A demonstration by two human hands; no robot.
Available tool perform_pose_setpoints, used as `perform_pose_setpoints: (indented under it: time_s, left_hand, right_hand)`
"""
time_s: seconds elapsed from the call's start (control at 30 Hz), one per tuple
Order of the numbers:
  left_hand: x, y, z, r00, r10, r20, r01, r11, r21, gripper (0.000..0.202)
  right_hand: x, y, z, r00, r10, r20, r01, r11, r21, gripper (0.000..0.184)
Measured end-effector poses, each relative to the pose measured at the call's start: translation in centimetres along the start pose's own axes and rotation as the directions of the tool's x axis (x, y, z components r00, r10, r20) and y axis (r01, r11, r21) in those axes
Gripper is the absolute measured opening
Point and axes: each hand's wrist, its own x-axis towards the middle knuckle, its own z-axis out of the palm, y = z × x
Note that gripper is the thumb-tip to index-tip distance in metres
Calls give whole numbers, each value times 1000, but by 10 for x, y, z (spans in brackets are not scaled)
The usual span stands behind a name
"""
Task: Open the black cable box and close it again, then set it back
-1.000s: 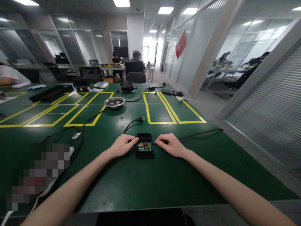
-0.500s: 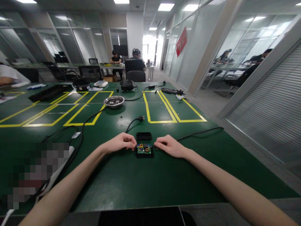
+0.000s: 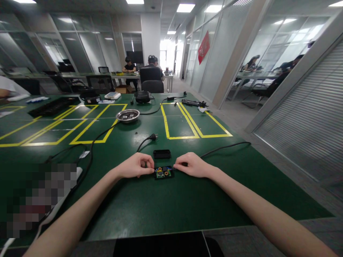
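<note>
Pinching with thumb and finger, the right hand is gripping a black cord at the right end of a small box, just below the centre of the frame. The left hand is touching the box's left end, its fingers curling; I cannot tell whether they are closing on anything. A green circuit board is sitting inside the box, and a black lid is lying just above, apart from it.

Both forearms are reaching in from the lower corners, and a broad stretch of green table is spreading between them down to the near edge, giving room to move. The right edge is slanting toward the lower right, with the cord running out to it. A plug is lying above the left hand. Farther up, a metal bowl is holding small parts, and yellow tape is marking out rectangles at upper left and upper right of centre.
</note>
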Motion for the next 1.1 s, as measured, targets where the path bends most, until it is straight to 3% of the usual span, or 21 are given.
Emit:
perform_pose_setpoints:
  time_s: [0.13,0.37,0.53,0.7,0.87,1.1]
  left_hand:
    - [-5,0,8,997,60,-44,-58,997,44,28]
    - [-4,2,3,992,119,35,-122,987,105,26]
    - [-3,1,1,994,96,52,-101,990,98,28]
    - [-1,-2,6,996,82,-21,-79,990,116,32]
    - [1,-3,16,963,233,-133,-184,934,307,21]
    - [4,-4,19,944,309,-116,-243,887,393,18]
  right_hand:
    - [0,-1,0,999,-38,-3,38,999,-30,28]
    - [0,-9,-1,998,-63,25,61,996,72,21]
    - [2,-13,0,998,-47,41,42,994,99,22]
    - [4,-17,4,999,17,37,-16,1000,-28,27]
    - [6,-18,3,995,103,-13,-104,979,-175,30]
    - [9,-12,3,994,101,-37,-108,955,-278,38]
